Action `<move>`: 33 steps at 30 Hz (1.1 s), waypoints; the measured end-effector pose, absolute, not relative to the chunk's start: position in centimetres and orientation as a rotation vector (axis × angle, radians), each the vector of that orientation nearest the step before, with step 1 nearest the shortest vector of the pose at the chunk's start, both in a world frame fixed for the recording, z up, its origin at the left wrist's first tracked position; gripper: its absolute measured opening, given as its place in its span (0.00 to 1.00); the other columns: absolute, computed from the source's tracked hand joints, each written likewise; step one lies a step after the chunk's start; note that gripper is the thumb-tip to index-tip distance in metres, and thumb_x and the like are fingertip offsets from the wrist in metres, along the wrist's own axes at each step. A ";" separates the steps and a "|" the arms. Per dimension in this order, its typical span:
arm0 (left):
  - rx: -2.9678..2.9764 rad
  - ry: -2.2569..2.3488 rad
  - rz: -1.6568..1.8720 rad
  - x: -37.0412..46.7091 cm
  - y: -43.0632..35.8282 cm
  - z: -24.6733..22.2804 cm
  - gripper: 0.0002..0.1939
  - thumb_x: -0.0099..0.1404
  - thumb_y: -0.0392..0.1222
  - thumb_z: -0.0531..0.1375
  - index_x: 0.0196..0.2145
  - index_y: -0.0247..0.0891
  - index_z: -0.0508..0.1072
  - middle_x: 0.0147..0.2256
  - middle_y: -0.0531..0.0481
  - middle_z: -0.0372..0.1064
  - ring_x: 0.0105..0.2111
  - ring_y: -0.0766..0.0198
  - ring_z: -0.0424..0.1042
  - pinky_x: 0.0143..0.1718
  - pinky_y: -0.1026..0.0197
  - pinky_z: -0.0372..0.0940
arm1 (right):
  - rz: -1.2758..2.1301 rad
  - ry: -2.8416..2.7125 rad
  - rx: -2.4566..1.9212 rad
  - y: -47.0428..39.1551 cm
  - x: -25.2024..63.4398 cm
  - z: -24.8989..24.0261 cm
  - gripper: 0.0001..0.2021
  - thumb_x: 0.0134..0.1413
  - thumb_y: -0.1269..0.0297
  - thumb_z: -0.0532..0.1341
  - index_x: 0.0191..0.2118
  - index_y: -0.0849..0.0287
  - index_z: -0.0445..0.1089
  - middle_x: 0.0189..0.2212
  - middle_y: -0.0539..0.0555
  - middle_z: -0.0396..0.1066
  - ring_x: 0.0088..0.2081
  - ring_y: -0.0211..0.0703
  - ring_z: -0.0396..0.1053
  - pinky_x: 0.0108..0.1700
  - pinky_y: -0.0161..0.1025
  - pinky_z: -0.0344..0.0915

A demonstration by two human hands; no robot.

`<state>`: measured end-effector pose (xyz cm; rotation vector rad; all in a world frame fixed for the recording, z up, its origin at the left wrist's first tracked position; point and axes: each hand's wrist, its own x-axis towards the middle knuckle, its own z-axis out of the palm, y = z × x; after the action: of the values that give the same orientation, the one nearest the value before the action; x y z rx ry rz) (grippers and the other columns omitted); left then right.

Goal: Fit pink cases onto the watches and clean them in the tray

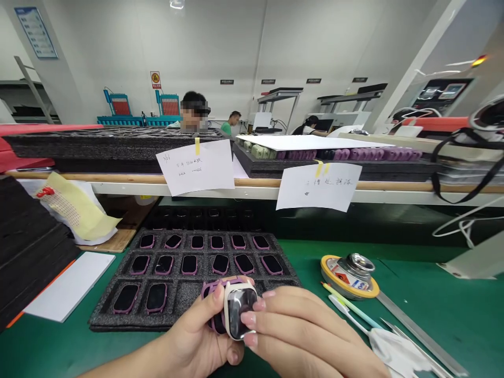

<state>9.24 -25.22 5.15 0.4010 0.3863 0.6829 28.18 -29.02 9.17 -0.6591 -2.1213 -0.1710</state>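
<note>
My left hand [205,325] is closed around a purple-framed smartwatch [216,319] and a white-framed smartwatch [236,310], held one against the other, without straps. The white one faces me, its dark glossy screen partly covered by fingertips. My right hand [311,331] comes in from the right with fingers together, gripping the white watch's edge and pressing on its screen. Just behind the hands, a black foam tray [114,286] holds several purple-framed watches, each in its own pocket. Part of the tray's front row is hidden by my hands.
On the right lie a yellow-rimmed round tin [328,281], a toothbrush [344,310], a steel ruler [421,333] and a white cloth [397,349]. A shelf [252,191] with foam trays and taped paper notes crosses ahead. Black foam is stacked at left; people sit beyond.
</note>
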 end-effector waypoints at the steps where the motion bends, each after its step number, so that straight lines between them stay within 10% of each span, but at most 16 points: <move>1: 0.396 0.402 0.697 9.3 -25.3 5.2 0.22 0.49 0.54 0.75 0.39 0.41 0.82 0.29 0.50 0.77 0.20 0.72 0.71 0.17 0.74 0.56 | -0.184 -2.116 -0.633 -28.7 28.0 9.2 0.08 0.66 0.70 0.59 0.43 0.55 0.76 0.38 0.50 0.82 0.42 0.40 0.77 0.55 0.36 0.71; 8: 0.490 0.523 0.770 10.2 -25.8 5.7 0.20 0.45 0.51 0.77 0.31 0.37 0.81 0.28 0.49 0.76 0.25 0.70 0.70 0.19 0.74 0.56 | 0.108 -2.050 -0.824 -27.9 26.8 8.2 0.30 0.54 0.61 0.71 0.60 0.59 0.64 0.32 0.51 0.72 0.32 0.41 0.69 0.35 0.39 0.71; 25: 0.473 0.489 0.627 9.8 -26.0 5.5 0.29 0.47 0.62 0.74 0.32 0.29 0.83 0.26 0.40 0.79 0.18 0.72 0.71 0.14 0.76 0.57 | 0.277 -2.053 -0.751 -27.7 27.0 8.3 0.33 0.50 0.72 0.69 0.61 0.54 0.61 0.45 0.55 0.73 0.47 0.47 0.70 0.53 0.47 0.67; 33: 0.295 0.893 0.877 10.1 -24.9 6.6 0.10 0.60 0.32 0.69 0.41 0.34 0.76 0.36 0.42 0.80 0.29 0.63 0.80 0.19 0.74 0.67 | 0.016 -2.083 -1.073 -27.1 31.3 7.4 0.24 0.52 0.67 0.67 0.55 0.55 0.66 0.46 0.59 0.75 0.48 0.53 0.72 0.51 0.52 0.70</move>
<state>10.07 -24.93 6.62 0.2946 0.8932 0.8774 31.33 -27.12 7.40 -1.0725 -2.0831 0.0159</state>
